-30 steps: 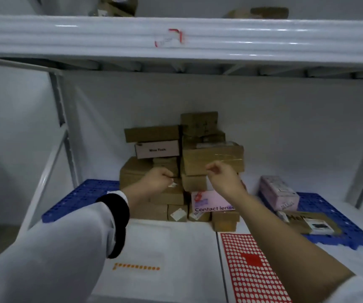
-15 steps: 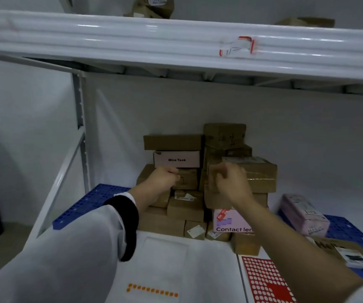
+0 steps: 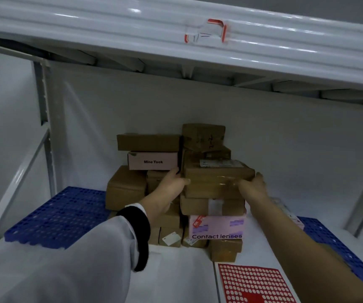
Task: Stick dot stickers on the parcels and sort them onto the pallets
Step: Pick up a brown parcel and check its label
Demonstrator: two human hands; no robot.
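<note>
A sheet of red dot stickers (image 3: 255, 283) lies nearest, and beyond it, between blue perforated plastic pallets (image 3: 56, 215), the left hand (image 3: 172, 183) and right hand (image 3: 252, 187) curl their fingers round opposite ends of a glossy, tape-wrapped brown cardboard parcel (image 3: 215, 178) atop a stack of boxes (image 3: 128, 189).

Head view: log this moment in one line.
left grip: holds taped box left end | right grip: holds right end | taped box: atop stack

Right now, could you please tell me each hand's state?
Left hand: grips the left end of the taped brown parcel.
Right hand: grips its right end.
</note>
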